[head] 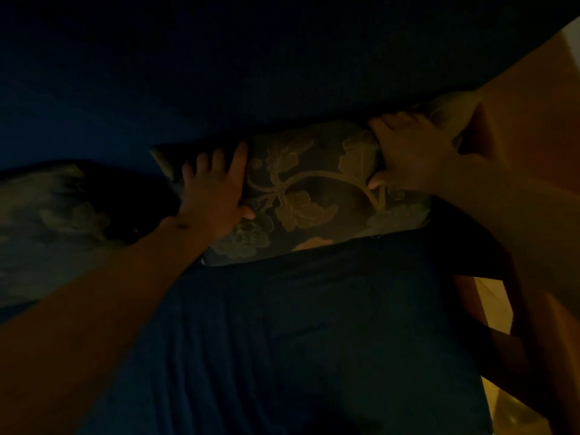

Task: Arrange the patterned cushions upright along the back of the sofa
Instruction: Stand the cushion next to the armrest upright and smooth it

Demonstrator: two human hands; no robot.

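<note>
- The dark blue sofa seat (314, 324) is lying nearest, its cloth smooth with soft folds.
- Both bare forearms are reaching far across it.
- The left hand (216, 189) is pressing flat on the left end of the patterned cushion (307, 189), fingers spread, not clenched.
- The right hand (411, 152) is grasping the cushion's upper right edge.
- This cushion, woven with pale leaves and vines, is leaning against the sofa back (251, 73).
- A second cushion (47, 221) is lying at the left, blurred.
</note>
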